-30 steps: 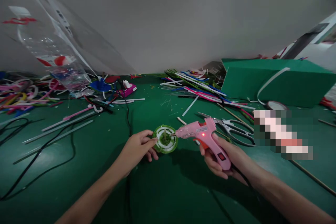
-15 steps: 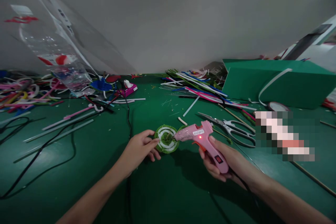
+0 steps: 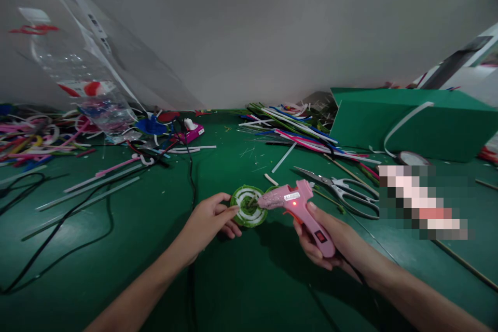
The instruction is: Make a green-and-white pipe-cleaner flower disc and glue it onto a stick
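A pink hot glue gun (image 3: 293, 202) with a glowing red light is in my right hand (image 3: 321, 236), fingers wrapped round its handle near the orange trigger. Its nozzle points left, over the middle of a round green-and-white coil (image 3: 249, 220) that looks made of fuzzy pipe cleaners. My left hand (image 3: 218, 215) pinches the coil's left edge between thumb and fingers. Whether the nozzle touches the coil I cannot tell. Just right of the coil, a bit of green stem is partly hidden behind the gun.
Scissors (image 3: 342, 189) lie right of the glue gun, near a thin stick (image 3: 465, 264). Behind are a pile of pipe cleaners (image 3: 288, 124), a green box (image 3: 404, 124) and a tape roll (image 3: 413, 158). At left stand a plastic bottle (image 3: 73, 70), glue sticks (image 3: 83, 207) and a black cord (image 3: 191, 171).
The glue gun has shifted slightly left, its nozzle a little further over the coil. The coil and my left hand have moved very slightly right.
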`<action>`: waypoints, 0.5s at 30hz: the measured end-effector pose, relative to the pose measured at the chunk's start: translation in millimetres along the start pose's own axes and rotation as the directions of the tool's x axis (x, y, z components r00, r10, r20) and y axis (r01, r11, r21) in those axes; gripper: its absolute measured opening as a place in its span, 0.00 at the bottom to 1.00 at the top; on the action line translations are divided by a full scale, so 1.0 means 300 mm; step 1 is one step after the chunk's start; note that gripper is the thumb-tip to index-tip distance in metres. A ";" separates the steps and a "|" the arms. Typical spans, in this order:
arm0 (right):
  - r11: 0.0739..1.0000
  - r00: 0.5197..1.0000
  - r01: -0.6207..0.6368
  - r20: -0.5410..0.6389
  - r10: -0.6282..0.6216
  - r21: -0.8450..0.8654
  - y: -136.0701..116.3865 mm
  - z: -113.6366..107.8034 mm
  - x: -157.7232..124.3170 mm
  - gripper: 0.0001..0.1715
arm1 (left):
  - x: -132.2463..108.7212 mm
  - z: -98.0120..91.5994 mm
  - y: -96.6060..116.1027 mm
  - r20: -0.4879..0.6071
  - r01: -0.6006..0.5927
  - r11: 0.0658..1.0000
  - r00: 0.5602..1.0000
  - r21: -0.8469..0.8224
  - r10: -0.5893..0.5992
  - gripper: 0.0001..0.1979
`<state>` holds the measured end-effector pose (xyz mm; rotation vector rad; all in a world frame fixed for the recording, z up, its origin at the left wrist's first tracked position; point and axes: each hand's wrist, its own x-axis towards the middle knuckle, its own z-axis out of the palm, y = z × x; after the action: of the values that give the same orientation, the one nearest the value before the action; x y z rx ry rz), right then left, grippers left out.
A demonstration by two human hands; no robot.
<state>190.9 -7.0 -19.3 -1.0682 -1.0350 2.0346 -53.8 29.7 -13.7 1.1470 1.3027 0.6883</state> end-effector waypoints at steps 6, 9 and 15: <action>1.000 1.000 -0.019 -0.020 0.018 -0.009 -0.006 0.009 0.001 0.27 | 0.007 -0.003 -0.013 0.012 -0.010 1.000 1.000 -0.012 0.010 0.11; 1.000 1.000 -0.026 -0.018 0.026 -0.014 -0.009 0.009 -0.001 0.27 | 0.010 -0.007 -0.021 0.031 -0.017 1.000 0.999 -0.012 0.017 0.11; 0.999 0.999 -0.043 -0.017 0.043 -0.023 -0.008 0.001 0.001 0.27 | 0.012 -0.008 -0.017 0.036 -0.014 1.000 0.999 -0.013 0.014 0.13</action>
<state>191.0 -5.7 -17.2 -1.1260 -1.0378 2.0496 -56.6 31.7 -19.5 1.1540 1.2591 0.6823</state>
